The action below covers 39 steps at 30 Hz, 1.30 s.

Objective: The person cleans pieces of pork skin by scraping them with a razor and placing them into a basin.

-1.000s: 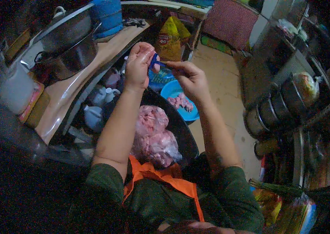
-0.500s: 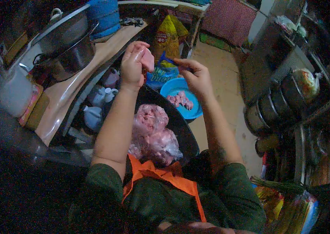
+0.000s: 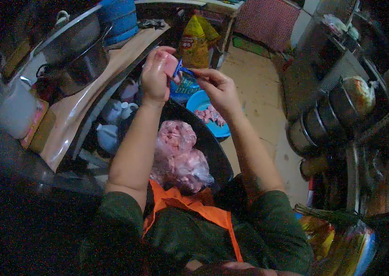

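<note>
A pale pink piece of raw meat (image 3: 170,64) is held up in my left hand (image 3: 154,77), whose fingers are wrapped round its far side. My right hand (image 3: 220,89) pinches the handle of a blue razor (image 3: 185,70). The razor's head is at the meat's right edge and seems to touch it. Below my forearms, clear plastic bags of raw meat (image 3: 178,137) lie in a black tub (image 3: 223,162). Beyond the tub, a light-blue basin (image 3: 223,132) on the floor holds cut meat pieces (image 3: 209,115), partly hidden by my right wrist.
A wooden counter (image 3: 77,110) with a large metal pot (image 3: 81,69) runs along the left. Plastic jugs (image 3: 107,137) stand beneath it. Yellow sacks (image 3: 196,43) are ahead. On the right, a rack carries dark pots (image 3: 316,122). Tiled floor (image 3: 259,101) stretches between.
My right hand has moved left, bringing the razor from a short distance away up to the meat's edge. My left hand still holds the meat. The view has shifted slightly.
</note>
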{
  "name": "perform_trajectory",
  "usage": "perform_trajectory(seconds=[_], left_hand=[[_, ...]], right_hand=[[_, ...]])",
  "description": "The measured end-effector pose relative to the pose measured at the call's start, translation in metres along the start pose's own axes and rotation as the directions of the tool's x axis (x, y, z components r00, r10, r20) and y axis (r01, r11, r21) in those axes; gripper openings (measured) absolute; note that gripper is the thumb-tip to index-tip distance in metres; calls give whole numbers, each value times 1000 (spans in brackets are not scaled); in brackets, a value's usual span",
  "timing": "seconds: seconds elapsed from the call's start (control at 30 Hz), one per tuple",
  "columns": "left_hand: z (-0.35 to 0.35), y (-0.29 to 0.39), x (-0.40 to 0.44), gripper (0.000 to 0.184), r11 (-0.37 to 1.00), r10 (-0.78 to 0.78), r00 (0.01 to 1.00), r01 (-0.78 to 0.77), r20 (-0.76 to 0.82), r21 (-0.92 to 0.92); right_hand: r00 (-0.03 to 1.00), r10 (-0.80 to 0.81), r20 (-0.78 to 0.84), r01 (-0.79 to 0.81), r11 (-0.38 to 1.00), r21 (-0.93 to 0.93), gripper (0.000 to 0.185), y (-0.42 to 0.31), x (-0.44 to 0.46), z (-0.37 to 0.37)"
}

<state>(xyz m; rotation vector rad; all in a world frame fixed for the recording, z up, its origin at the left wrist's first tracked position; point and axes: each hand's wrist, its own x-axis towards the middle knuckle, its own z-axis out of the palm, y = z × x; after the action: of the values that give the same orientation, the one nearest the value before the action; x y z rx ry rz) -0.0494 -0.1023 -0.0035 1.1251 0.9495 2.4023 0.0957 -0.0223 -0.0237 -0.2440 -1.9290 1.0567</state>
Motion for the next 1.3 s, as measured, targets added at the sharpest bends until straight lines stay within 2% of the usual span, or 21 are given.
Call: perform_trajectory(seconds=[0.13, 0.27, 0.33, 0.37, 0.4, 0.47, 0.5, 0.57, 0.6, 0.7, 0.73, 0.8, 0.83, 0.93, 0.97, 1.0, 1.03, 1.07, 1.13, 1.27, 1.3], left_hand=[[-12, 7, 2, 21, 999, -51, 993, 51, 110, 4], [5, 8, -4, 22, 993, -118, 991, 119, 69, -12], [2, -1, 0, 22, 998, -25, 999, 23, -20, -64], [-4, -2, 1, 22, 998, -25, 999, 24, -19, -65], [-12, -1, 3, 22, 996, -60, 997, 63, 37, -65], [-15, 1, 4, 22, 992, -99, 991, 105, 90, -65], [-8, 9, 0, 22, 993, -114, 990, 114, 81, 1], [-1, 10, -4, 21, 989, -137, 988, 132, 76, 66], [-1, 7, -3, 21, 994, -97, 994, 93, 59, 62], [-12, -2, 3, 20, 998, -56, 993, 57, 103, -12], [-17, -5, 5, 19, 994, -51, 985, 66, 163, -84], [-8, 1, 1, 19, 998, -58, 991, 61, 117, -17], [-4, 2, -1, 19, 997, -63, 995, 60, 75, 51], [-6, -8, 1, 21, 1000, -21, 997, 21, 80, 0], [-10, -10, 3, 21, 1000, -21, 996, 21, 81, 1], [-16, -9, 6, 21, 987, -61, 984, 84, 170, -134], [-20, -10, 8, 21, 953, -86, 962, 156, 261, -261], [-15, -7, 6, 21, 953, -85, 962, 155, 259, -262], [2, 2, -3, 21, 995, -29, 997, 22, 65, 102], [-4, -8, -2, 22, 993, -105, 991, 110, 77, -50], [-10, -10, 1, 22, 996, -73, 993, 78, 90, -47]], right_hand=[[999, 21, -39, -21, 1000, 5, 32, -7, 1, -7], [998, -53, -13, 55, 989, 139, 29, -19, -2, 4], [995, 100, 26, -102, 990, 99, 28, 5, 0, 1], [1000, 18, 15, -15, 983, -182, 28, 2, 0, -8], [1000, 14, 14, -11, 983, -182, 28, -1, 1, -6], [998, 3, -69, 3, 996, 90, 20, -10, 1, 0], [998, 2, -64, 4, 996, 93, 20, -15, 1, 2], [969, -244, 37, 246, 943, -224, 23, -22, -1, 4], [970, -242, 33, 243, 944, -223, 23, -17, -1, 2], [998, 59, -26, -64, 962, -265, 35, -10, 0, -7], [998, 59, -24, -63, 962, -265, 35, -12, 1, -6], [991, -120, -56, 116, 991, -68, 36, -19, 1, 2], [992, -117, -56, 113, 991, -69, 36, -13, 1, 7], [995, -88, -44, 89, 996, 12, 35, 3, -1, 8], [999, -19, -41, 14, 995, -101, 34, 1, 0, -1], [998, 49, -45, -57, 975, -213, 34, -1, 1, -4], [995, 58, -85, -68, 990, -122, 31, -2, 1, -3], [995, 57, -83, -67, 990, -123, 31, -9, 1, 2], [996, -56, -66, 59, 997, 42, 28, -18, 0, 10], [999, -34, 22, 33, 999, 17, 22, 5, -1, 8], [998, 56, 15, -55, 998, -21, 24, 6, 0, 0]])
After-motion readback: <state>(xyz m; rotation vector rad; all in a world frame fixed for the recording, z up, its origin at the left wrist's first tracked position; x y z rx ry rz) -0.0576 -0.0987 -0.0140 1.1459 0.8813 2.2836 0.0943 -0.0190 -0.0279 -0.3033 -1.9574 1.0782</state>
